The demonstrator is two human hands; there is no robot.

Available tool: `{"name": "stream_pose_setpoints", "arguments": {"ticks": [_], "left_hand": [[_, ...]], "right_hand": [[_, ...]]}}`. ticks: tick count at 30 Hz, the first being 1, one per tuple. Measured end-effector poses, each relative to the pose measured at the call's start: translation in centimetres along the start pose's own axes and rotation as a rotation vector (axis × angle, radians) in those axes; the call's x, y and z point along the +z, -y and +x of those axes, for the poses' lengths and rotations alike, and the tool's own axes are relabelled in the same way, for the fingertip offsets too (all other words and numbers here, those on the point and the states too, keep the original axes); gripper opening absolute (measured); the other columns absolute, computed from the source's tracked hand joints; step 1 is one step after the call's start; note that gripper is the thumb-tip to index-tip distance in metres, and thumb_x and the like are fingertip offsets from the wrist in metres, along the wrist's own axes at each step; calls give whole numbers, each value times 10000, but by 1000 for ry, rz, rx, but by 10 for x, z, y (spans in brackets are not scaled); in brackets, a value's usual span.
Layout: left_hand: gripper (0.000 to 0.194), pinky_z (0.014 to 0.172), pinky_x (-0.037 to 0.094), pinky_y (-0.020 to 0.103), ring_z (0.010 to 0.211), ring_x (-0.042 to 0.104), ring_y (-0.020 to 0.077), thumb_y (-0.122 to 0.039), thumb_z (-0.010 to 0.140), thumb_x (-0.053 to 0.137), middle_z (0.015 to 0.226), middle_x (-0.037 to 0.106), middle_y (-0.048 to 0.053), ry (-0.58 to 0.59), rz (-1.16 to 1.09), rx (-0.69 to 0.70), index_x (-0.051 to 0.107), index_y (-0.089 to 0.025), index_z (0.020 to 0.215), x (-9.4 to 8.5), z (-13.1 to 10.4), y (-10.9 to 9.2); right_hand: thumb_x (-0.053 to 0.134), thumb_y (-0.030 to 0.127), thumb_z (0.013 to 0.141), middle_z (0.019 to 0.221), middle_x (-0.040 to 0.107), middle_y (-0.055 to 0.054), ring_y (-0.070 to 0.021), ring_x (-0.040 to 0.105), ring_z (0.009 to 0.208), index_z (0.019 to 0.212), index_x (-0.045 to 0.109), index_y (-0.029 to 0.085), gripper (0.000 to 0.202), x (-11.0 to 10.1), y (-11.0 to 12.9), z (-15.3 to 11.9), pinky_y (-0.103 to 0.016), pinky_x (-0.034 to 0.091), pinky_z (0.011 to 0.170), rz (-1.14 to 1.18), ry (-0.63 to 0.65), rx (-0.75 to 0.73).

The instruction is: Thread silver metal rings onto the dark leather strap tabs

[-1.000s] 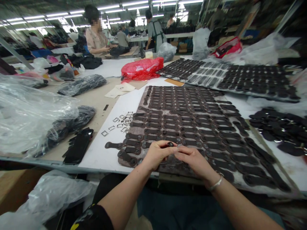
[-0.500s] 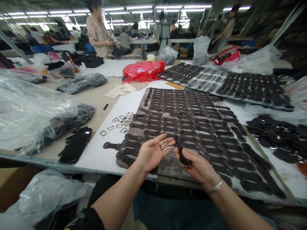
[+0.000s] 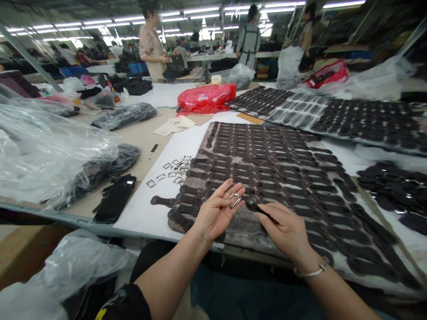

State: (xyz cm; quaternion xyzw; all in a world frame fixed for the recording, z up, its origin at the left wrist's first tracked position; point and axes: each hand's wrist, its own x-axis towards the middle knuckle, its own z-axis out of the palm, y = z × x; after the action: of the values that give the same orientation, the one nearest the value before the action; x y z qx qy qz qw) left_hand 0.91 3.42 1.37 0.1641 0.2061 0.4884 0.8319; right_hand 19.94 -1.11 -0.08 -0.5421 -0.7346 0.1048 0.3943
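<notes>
My left hand is palm up, with a rectangular metal ring held at its fingers. The ring is tilted, and the fingers are loosely stretched. Between the thumb and fingers of my right hand is a dark leather strap tab. Its rounded end points at the ring, a small gap apart. Under both hands lies a board covered with rows of similar dark strap tabs. A loose pile of metal rings sits on the white sheet to the left.
A black phone lies by the table's front edge, near plastic-wrapped bundles. A red plastic bag is farther back. Another board of dark pieces and a heap of dark tabs with metal rings are at right. People stand behind.
The view has shifted slightly. My right hand has turned the strap tab from upright to nearly level, its end facing the ring. The ring has tilted in my left hand.
</notes>
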Motion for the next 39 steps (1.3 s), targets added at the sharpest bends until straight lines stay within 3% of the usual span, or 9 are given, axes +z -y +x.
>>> {"name": "stream_pose_setpoints", "arguments": {"ticks": [4, 9, 14, 19, 24, 30, 34, 39], "left_hand": [[580, 1011, 383, 368, 1230, 478, 240, 47, 738, 449, 1283, 551, 138, -26, -50, -9, 466, -166, 1276, -1, 1, 8], [434, 1033, 363, 366, 1166, 538, 241, 36, 742, 471, 1186, 621, 133, -75, -51, 49, 574, -115, 1135, 1, 2, 25], [252, 1036, 360, 401, 1091, 590, 244, -130, 833, 540, 1109, 660, 130, -102, 85, 181, 608, -102, 1074, 5, 0, 40], [285, 1036, 364, 410, 1111, 576, 248, -298, 875, 534, 1147, 639, 134, -68, 210, 243, 599, -122, 1090, 1, -1, 49], [367, 1022, 384, 420, 1124, 566, 246, -376, 898, 478, 1200, 606, 142, -51, 310, 250, 559, -141, 1167, -9, 3, 55], [421, 973, 430, 416, 1063, 594, 247, -434, 870, 492, 1161, 630, 141, -87, 498, 189, 585, -138, 1154, -16, 6, 51], [437, 925, 466, 383, 1059, 581, 246, -442, 855, 500, 1105, 657, 134, -121, 686, 153, 607, -127, 1138, -9, 3, 40], [413, 800, 523, 339, 946, 610, 230, -422, 849, 497, 1000, 681, 122, -161, 738, 145, 631, -113, 1087, -4, 2, 37]], "right_hand": [[573, 247, 859, 925, 655, -57, -190, 615, 859, 1017, 668, 202, 189, 6, 0, 0, -311, 505, 788, -94, 18, -63], [555, 230, 871, 900, 650, -52, -184, 608, 836, 1005, 660, 202, 173, 10, 8, 2, -302, 498, 767, -117, 36, -91], [547, 214, 883, 881, 642, -38, -167, 600, 814, 1005, 659, 213, 166, 10, 15, 5, -283, 485, 739, -41, 39, -47], [546, 215, 889, 876, 637, -29, -150, 597, 798, 1010, 661, 217, 167, 13, 18, 5, -263, 482, 722, 15, 39, -11], [528, 209, 895, 882, 638, -43, -166, 590, 807, 1005, 659, 199, 171, 15, 18, 2, -285, 475, 749, -94, 38, -60], [508, 174, 898, 855, 642, -68, -187, 569, 808, 1026, 653, 144, 195, 11, 20, 0, -303, 453, 760, -315, 53, -170], [495, 157, 898, 810, 631, -62, -185, 529, 743, 1022, 651, 131, 201, 9, 21, -3, -309, 426, 702, -436, 80, -222], [474, 151, 899, 748, 607, -44, -182, 479, 684, 974, 659, 148, 200, 12, 23, -6, -325, 380, 655, -534, 118, -241]]}}
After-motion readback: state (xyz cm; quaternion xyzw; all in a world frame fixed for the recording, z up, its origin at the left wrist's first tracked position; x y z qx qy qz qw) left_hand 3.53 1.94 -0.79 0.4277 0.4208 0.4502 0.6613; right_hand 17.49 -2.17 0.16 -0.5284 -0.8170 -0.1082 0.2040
